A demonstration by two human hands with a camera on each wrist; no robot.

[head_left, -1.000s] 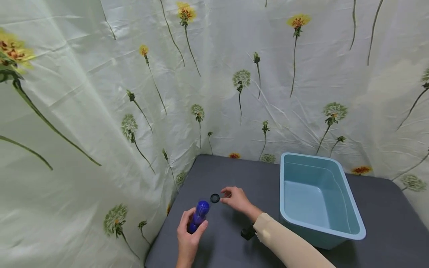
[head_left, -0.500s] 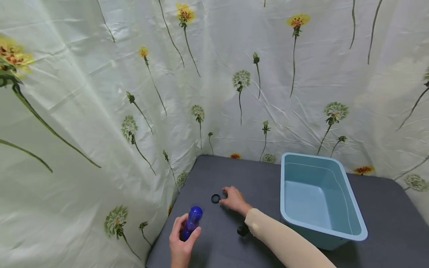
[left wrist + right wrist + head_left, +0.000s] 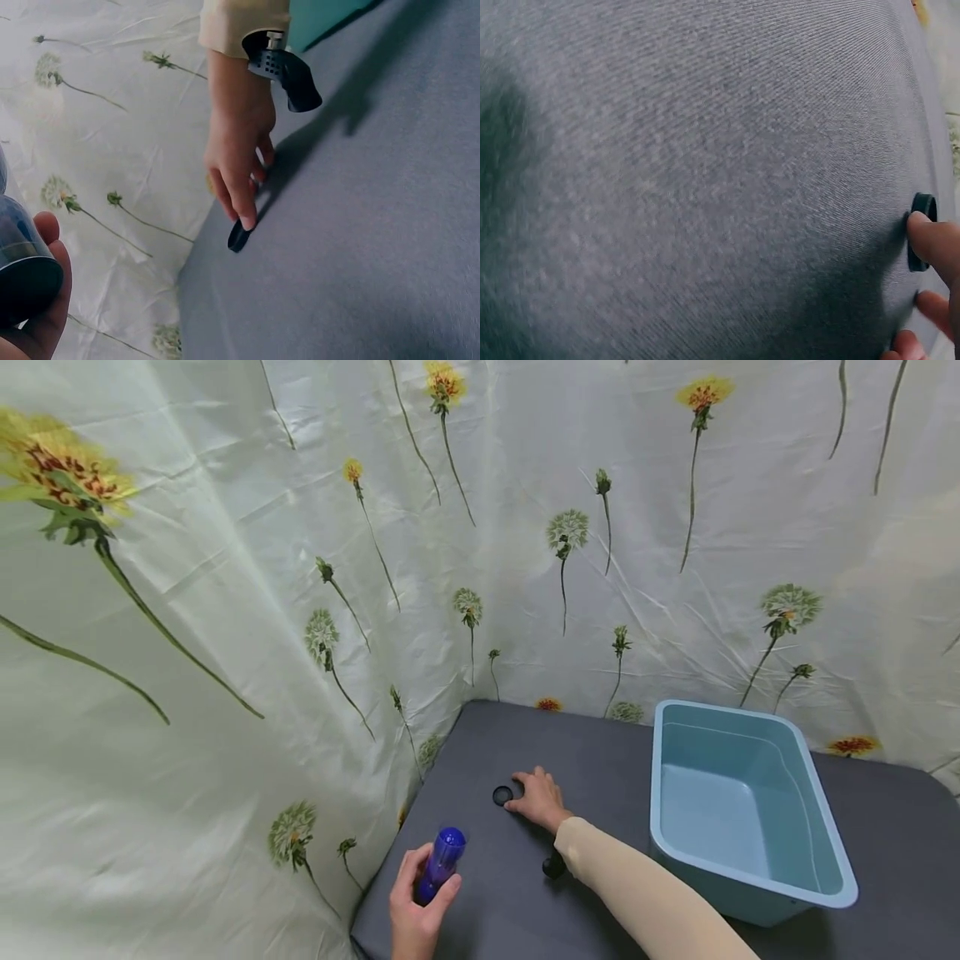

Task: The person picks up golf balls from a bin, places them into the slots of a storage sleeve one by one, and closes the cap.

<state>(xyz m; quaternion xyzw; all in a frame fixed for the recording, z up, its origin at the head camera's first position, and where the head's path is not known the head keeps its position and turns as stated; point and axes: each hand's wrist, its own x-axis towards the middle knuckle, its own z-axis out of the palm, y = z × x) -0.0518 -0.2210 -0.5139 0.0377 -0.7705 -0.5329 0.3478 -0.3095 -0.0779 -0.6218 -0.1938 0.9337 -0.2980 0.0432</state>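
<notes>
My left hand (image 3: 418, 902) grips a blue, partly see-through cylinder (image 3: 442, 858) with a rounded top, held tilted over the table. In the left wrist view the cylinder (image 3: 28, 281) shows a wide, dark end at the lower left, beside the curled fingers. Ahead of it, my right hand (image 3: 542, 797) reaches down with spread fingers to a small black ring (image 3: 496, 796) on the dark grey table. The thumb overlaps the ring (image 3: 921, 259) in the right wrist view, and a fingertip lies right at the edge of the ring (image 3: 237, 241) in the left wrist view.
A light blue plastic tub (image 3: 750, 885) stands to the right of my right forearm. The dark grey table (image 3: 570, 735) meets a pale curtain (image 3: 525, 635) printed with flowers at its back and left sides. A black wrist device (image 3: 296, 79) hangs below the right sleeve.
My left hand has drawn slightly back toward me with the cylinder. The right hand's fingers have spread, its thumb staying at the ring. The head view has shifted a little left.
</notes>
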